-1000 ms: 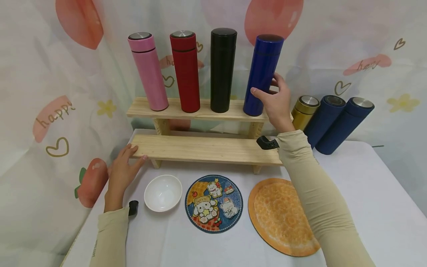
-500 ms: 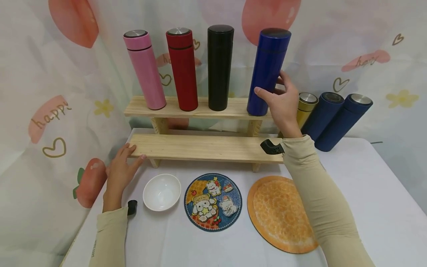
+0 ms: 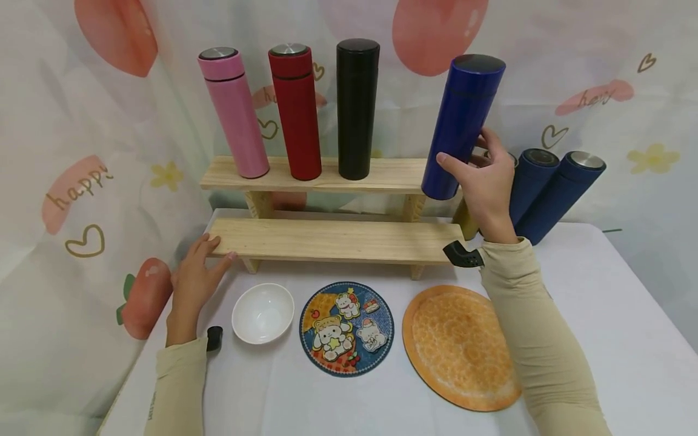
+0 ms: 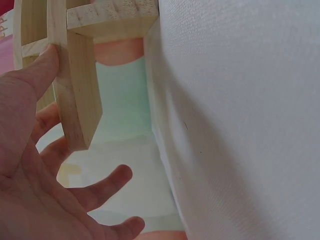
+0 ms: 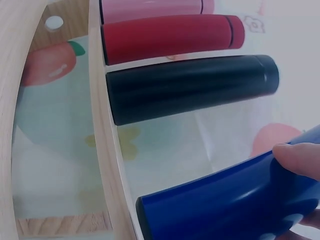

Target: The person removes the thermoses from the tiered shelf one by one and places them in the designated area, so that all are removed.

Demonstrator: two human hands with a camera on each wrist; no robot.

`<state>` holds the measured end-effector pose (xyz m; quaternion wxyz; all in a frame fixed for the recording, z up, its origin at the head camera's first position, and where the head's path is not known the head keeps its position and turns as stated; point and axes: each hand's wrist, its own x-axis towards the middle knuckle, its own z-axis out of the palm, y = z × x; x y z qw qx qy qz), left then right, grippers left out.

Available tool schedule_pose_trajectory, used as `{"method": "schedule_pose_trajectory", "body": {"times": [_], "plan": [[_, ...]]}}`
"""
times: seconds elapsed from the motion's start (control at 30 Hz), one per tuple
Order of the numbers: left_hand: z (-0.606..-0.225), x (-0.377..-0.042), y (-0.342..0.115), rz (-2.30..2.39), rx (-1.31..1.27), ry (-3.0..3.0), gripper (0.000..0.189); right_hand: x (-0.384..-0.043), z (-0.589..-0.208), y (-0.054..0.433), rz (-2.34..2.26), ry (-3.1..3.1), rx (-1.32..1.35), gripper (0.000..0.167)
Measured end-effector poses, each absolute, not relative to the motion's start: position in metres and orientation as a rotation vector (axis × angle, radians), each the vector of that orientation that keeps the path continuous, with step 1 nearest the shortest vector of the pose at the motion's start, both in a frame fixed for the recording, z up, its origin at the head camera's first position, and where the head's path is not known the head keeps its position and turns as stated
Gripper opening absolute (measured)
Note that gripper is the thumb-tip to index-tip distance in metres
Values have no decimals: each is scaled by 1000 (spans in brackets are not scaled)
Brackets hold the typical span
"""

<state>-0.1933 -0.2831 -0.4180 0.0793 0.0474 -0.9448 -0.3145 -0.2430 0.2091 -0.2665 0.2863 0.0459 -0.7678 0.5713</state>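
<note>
My right hand grips a blue thermos bottle around its lower half, thumb in front. The bottle leans to the right, its base overlapping the right end of the upper shelf in the head view. Black, red and pink thermos bottles stand upright in a row along that shelf. At the lower shelf's left end, my left hand holds the wooden board between thumb and first fingers; its other fingers spread away below, as the left wrist view shows.
Two dark blue bottles lean at the back right, a gold one mostly hidden behind my right hand. In front of the lower shelf are a white bowl, a cartoon-print round mat and an orange round mat.
My right hand has carried the blue thermos bottle rightward off its upright spot on the upper shelf, and it now tilts more. My left hand stays at the lower shelf's end.
</note>
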Motion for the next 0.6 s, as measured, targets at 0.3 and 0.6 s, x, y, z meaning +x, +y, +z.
{"method": "schedule_pose_trajectory", "body": {"times": [0.3, 0.6], "plan": [[-419, -191, -287, -924, 142, -2831, 73, -229, -275, 223, 1526, -2032, 63, 70], [-420, -193, -285, -935, 111, -2803, 73, -211, -281, 237, 1661, -1897, 52, 71]]}}
